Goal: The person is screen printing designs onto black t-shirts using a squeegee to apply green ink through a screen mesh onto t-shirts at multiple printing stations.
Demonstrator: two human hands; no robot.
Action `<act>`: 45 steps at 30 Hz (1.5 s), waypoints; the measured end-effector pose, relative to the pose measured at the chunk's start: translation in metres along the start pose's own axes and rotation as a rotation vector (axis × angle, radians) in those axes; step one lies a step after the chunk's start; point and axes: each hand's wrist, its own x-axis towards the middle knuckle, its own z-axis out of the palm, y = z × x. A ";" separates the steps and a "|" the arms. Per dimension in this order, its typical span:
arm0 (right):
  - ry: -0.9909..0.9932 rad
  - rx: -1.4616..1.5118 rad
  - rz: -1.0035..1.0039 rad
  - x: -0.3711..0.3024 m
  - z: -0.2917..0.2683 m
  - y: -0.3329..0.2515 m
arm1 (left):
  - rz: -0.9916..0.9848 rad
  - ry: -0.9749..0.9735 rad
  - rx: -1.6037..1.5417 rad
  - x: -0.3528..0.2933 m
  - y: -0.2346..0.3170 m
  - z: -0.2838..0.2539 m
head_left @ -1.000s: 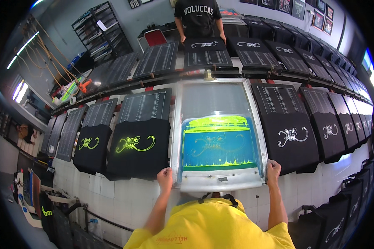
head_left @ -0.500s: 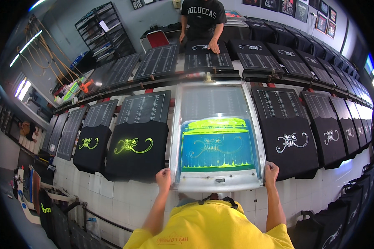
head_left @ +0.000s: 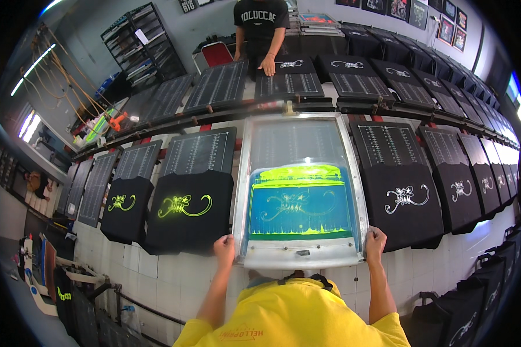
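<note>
A silk-screen frame (head_left: 272,258) with silver metal edges lies before me over the printing bench. Its mesh carries a blue stencil (head_left: 333,202) with a curled design, and bright yellow-green ink (head_left: 301,172) is banked across the upper part of that blue area. My left hand (head_left: 224,248) is closed at the frame's lower left side. At the lower right side, my right hand (head_left: 376,240) grips the edge with curled fingers. Left of the frame lies a black T-shirt (head_left: 185,240) with a yellow-green print; to the right, another black T-shirt (head_left: 399,176) bears a white one.
Black printing boards (head_left: 200,147) line both sides of the rail (head_left: 173,124). Across it, a person in a black shirt (head_left: 260,29) rests a hand on a shirted board (head_left: 304,84). A rack (head_left: 145,43) and a red chair (head_left: 217,55) stand behind. Racked shirts (head_left: 483,295) are at lower right.
The person across the bench has shifted left, sliding a hand leftward over the shirt. The screen frame and my hands have moved very slightly left; my grip looks the same.
</note>
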 end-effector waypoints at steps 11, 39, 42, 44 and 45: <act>-0.024 0.031 0.057 -0.002 0.000 -0.005 | 0.090 -0.048 0.074 0.002 0.007 -0.006; -0.226 -0.414 -0.681 -0.026 0.009 -0.055 | 0.313 0.013 -0.003 -0.037 0.068 -0.032; -0.669 -0.541 -0.811 -0.069 0.013 -0.113 | 0.091 -0.460 -0.222 -0.075 0.044 -0.030; -0.825 -0.630 -0.904 -0.087 0.022 -0.134 | -0.064 -0.831 -0.303 -0.095 0.059 -0.029; -0.862 -0.676 -0.929 -0.094 0.023 -0.136 | -0.096 -0.876 -0.302 -0.104 0.055 -0.020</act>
